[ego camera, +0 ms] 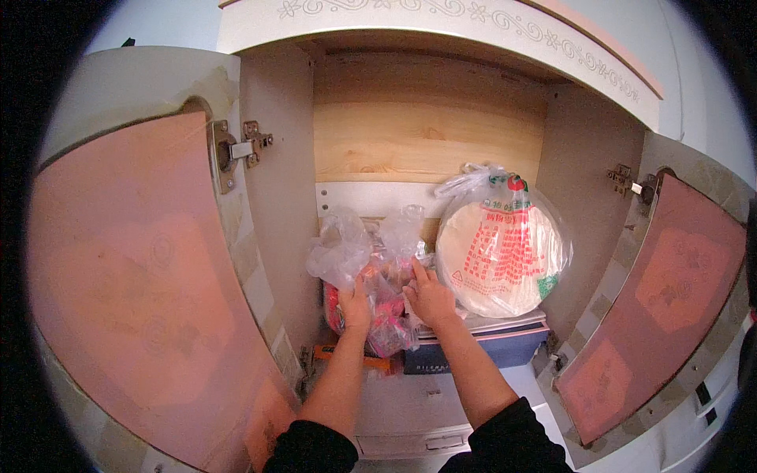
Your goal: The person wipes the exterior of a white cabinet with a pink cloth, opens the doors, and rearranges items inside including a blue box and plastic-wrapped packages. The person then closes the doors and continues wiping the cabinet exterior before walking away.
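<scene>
Both hands reach into an open cabinet, to a clear plastic bag (387, 284) with red and pink contents that I cannot make out. My left hand (355, 306) grips the bag's crumpled left side, its fingertips partly hidden by the film. At the bag's right side is my right hand (433, 295), index finger stretched out against the film and the other fingers curled. Whether those curled fingers pinch the plastic is unclear. Just right of that hand, a large round pale item (497, 254) leans in a knotted, printed clear bag.
A dark blue box (479, 349) lies under the round item. An orange package (349, 355) sits low at the left. The left door (136, 266) and right door (656, 307) stand open on metal hinges. A drawer front (414, 443) shows below.
</scene>
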Motion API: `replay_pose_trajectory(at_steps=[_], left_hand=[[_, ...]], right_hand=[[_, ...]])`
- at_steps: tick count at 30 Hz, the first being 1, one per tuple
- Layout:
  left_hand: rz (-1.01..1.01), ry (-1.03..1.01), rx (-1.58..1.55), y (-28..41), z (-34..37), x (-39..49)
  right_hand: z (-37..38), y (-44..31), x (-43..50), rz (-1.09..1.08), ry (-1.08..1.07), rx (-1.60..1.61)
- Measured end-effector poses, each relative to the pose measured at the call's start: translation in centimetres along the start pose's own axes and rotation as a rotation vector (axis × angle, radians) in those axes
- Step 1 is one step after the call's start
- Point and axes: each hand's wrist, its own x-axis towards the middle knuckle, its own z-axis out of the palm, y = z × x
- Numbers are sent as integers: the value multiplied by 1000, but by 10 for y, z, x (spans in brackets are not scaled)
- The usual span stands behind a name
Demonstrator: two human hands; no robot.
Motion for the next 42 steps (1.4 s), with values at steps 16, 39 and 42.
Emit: replay_pose_trajectory(at_steps=[16,39,42], left_hand=[[388,-238,595,96,-62,-168],[772,-1403,487,166,-49,-315],[596,-1650,541,156,-58,-318]], right_hand=[[-178,21,-252,299,499,455],[-284,120,-359,199,598,808],[-278,112,-356,218,650,805]])
